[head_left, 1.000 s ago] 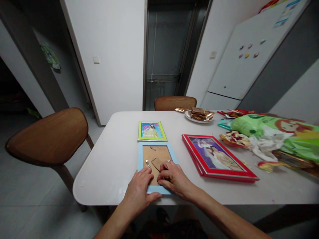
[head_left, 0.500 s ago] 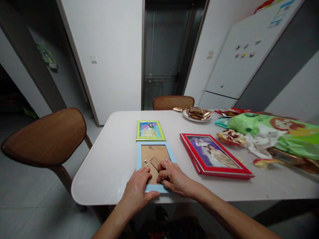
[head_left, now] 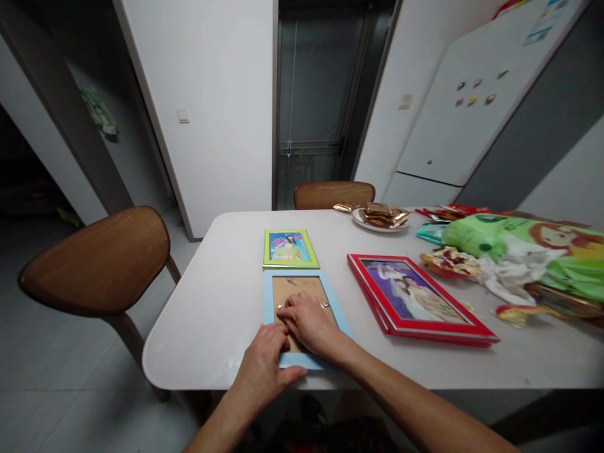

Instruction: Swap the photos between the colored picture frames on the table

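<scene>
A light blue photo frame (head_left: 336, 314) lies face down near the table's front edge, its brown backing board (head_left: 282, 286) showing. My left hand (head_left: 268, 355) holds the frame's lower left corner, with fingers over the side and the thumb along the near edge. Bent over the backing, my right hand (head_left: 309, 321) has its fingers together at the metal clip (head_left: 279, 306) on the left side, mostly covering it. Another metal clip (head_left: 325, 305) sits on the right side, and a metal hanger (head_left: 292, 282) is near the top.
A green photo frame (head_left: 290, 248) lies just beyond the blue one. To the right are stacked red photo frames (head_left: 419, 299), an opened pomegranate (head_left: 452, 261), crumpled tissue (head_left: 507, 270) and a green bag (head_left: 495, 236). A plate of wrapped snacks (head_left: 381, 217) stands farther back.
My right hand has moved from the backing's right side to its left, near my left hand. My left hand stays at the corner. The view has shifted slightly.
</scene>
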Demonstrator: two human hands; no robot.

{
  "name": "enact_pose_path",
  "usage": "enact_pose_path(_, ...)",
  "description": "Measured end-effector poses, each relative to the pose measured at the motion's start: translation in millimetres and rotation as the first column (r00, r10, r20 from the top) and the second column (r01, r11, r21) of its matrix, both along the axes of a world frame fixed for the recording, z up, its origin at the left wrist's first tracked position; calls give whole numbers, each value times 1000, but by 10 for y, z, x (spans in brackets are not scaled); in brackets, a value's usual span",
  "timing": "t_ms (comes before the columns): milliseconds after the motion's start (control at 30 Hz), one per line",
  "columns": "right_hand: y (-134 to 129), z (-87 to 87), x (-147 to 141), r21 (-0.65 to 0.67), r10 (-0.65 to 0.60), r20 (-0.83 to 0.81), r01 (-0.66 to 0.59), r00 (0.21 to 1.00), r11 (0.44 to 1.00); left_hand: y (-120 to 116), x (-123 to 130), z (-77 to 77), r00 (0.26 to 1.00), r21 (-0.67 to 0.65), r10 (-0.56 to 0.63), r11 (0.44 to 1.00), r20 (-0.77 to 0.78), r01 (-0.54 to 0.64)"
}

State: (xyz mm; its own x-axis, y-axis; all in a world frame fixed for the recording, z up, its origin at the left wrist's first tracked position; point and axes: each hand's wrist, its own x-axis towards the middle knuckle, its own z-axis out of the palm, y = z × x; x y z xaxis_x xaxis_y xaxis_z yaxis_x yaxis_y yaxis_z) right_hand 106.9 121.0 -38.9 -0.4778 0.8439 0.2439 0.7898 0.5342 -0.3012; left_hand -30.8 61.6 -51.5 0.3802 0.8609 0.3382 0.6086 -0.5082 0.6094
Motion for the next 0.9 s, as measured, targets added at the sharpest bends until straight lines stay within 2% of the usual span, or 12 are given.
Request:
enact_pose_path(167, 55, -64, 14, -8, -2, -96, 1, 995, 1000, 1, 3, -18, 1000, -19, 4, 1000, 9, -4)
enact_pose_path(400, 27, -23, 24, -4, 108, -31, -108, 994, 994, 9, 6, -15, 1000, -23, 6, 1000, 16, -6)
enact_pose_path(500, 69, -8, 58, -8, 116, -50, -116, 992, 993, 12, -1, -23, 1000, -16, 7, 1000, 18, -7)
enact_pose_path(600, 236, -15, 118, -5, -39, -116, 39, 993, 999, 7, -10, -38, 1000, -12, 11, 1000, 10, -10)
enact_pose_path(700, 469, -29, 159, -16, -241, -109, 241, 964, 970, -6, -12, -39, 1000, -18, 21, 1000, -1, -21)
enact_pose_path(900, 785, -105, 126, -106, -447, -17, 443, 894, 890, -29, 2, -15, 999, -14, 34, 999, -9, -34)
